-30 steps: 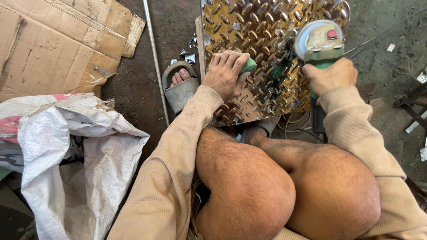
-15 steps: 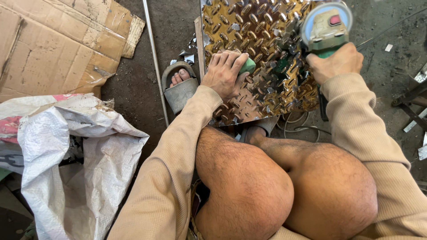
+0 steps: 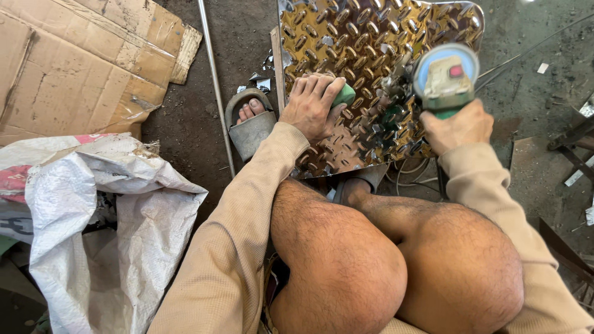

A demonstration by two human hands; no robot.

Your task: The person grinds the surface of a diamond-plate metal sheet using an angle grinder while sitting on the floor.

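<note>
At twelve o'clock from the bent knees, a shiny tread-pattern metal plate (image 3: 346, 43) lies on the dirt floor (image 3: 532, 37). On it, the left hand (image 3: 312, 108) wraps a green side handle (image 3: 344, 94), while at three o'clock the right hand (image 3: 456, 128) grips the angle grinder (image 3: 445, 77). A sandalled foot (image 3: 249, 122) sits at nine o'clock, white sacks (image 3: 93, 216) beyond.

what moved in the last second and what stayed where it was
The right hand lifted the grinder up the metal plate, then drew it slightly back down, gripping it throughout. The left hand stayed pressed on the plate over a green piece; the plate and sacks did not move.
</note>
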